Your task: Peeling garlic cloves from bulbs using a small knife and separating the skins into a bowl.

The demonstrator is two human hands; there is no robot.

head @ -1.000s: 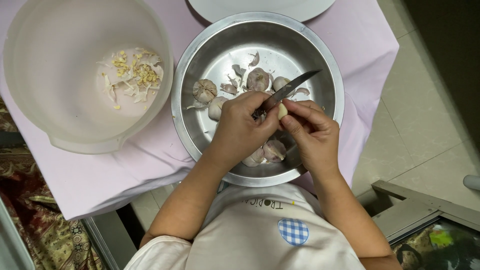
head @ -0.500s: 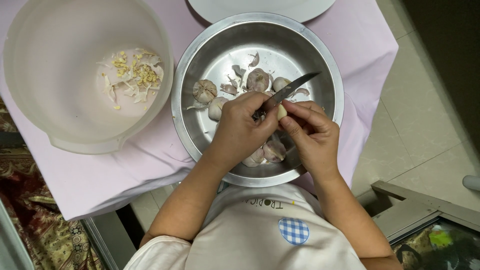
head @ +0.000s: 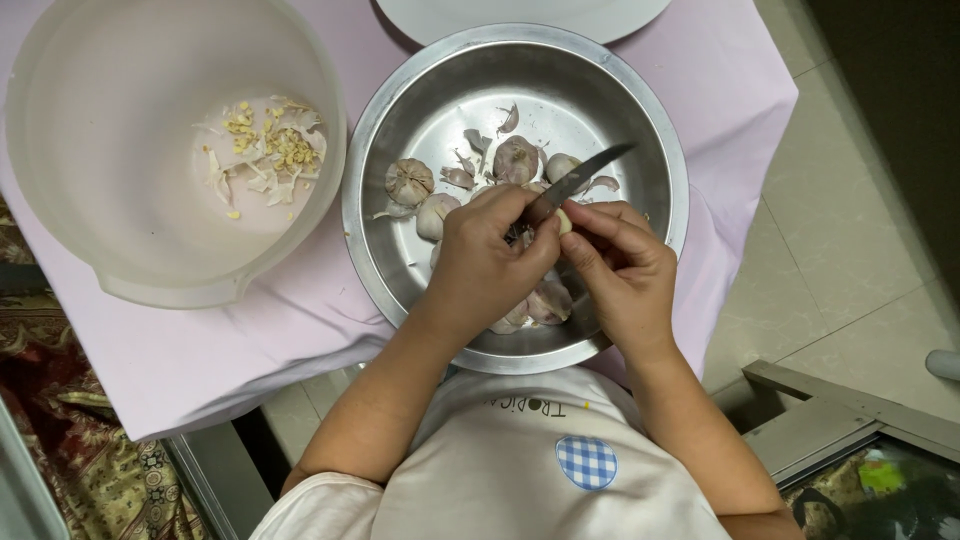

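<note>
Pink cloth covers the counter (head: pixel 250 350) under me, with tiled floor off to my right. From the head view, a steel bowl (head: pixel 655 140) sits straight ahead, a white plastic bowl (head: pixel 90 150) beside it to my left holding peel scraps (head: pixel 262 150), and the edge of a white plate (head: pixel 520 15) lies beyond.

Both my hands meet over the near half of the steel bowl. My left hand (head: pixel 490 260) is clenched around the handle of a knife (head: pixel 575 180); the blade runs up and away to the right, its tip pointing toward the far right rim. My right hand (head: pixel 625 270) pinches a pale clove (head: pixel 563 220) between thumb and fingertips, right against the base of the blade. So the clove lies between my two hands, touching the knife, nearer my right fingers, and the blade's long axis crosses it on a slant.

Garlic bulbs (head: pixel 410 180) and loose cloves lie in the bowl beyond my hands, mostly toward the left and middle; a few more show just beneath my wrists.
</note>
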